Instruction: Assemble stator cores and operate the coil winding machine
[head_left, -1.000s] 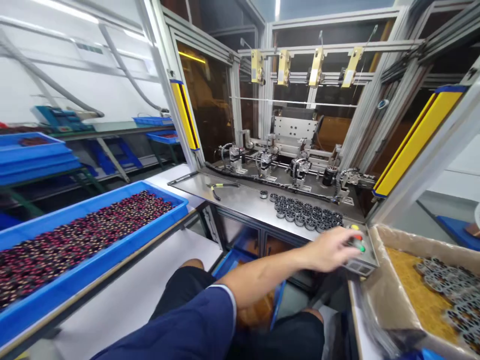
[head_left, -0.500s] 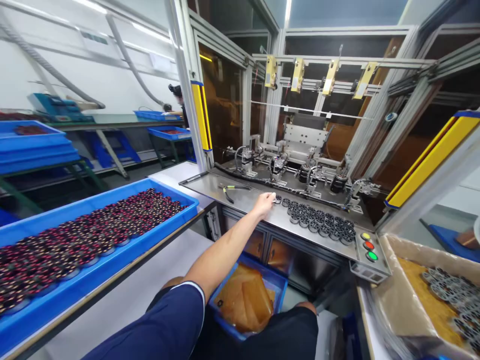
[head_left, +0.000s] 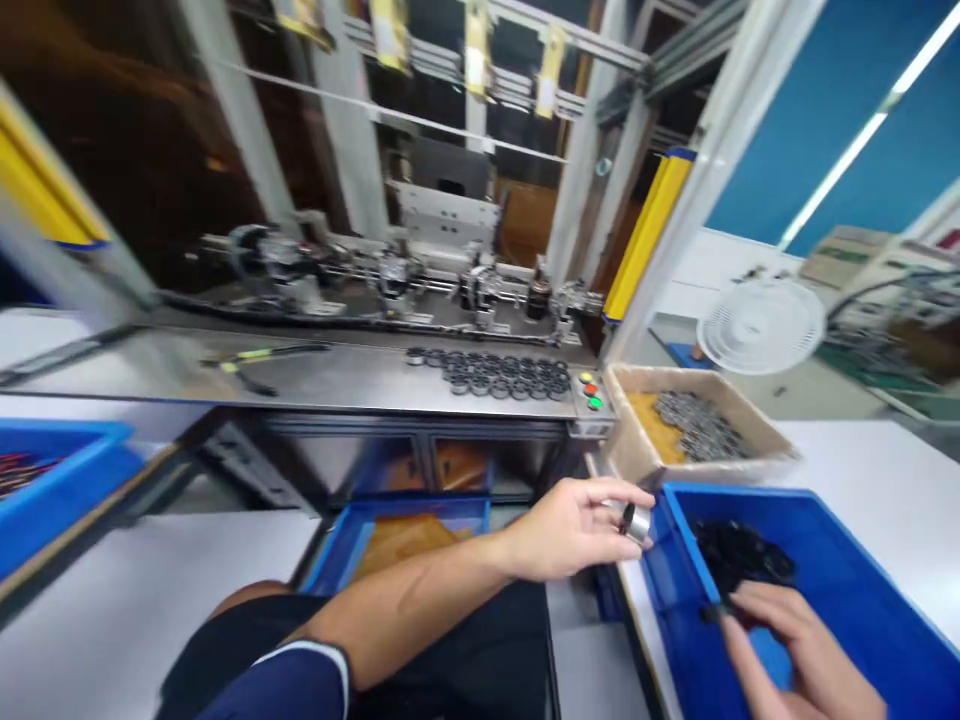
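Note:
My left hand is closed on a silver metal ring with a dark end, held in the fingertips beside the blue bin's near left wall. At the lower right, my right hand pinches a small black piece, blurred, its exact kind unclear. That hand is over the blue bin, in which a heap of black parts lies. Rows of dark ring-shaped parts stand on the metal bench of the machine.
A lined carton of grey rings stands behind the bin. Nearby are a button box, pliers, a yellow guard bar and a white fan. Another blue bin with brown paper sits below the bench.
The view has swung right. My left hand has left the bench and come over to the right with the metal ring. My right hand has come into view with the black piece.

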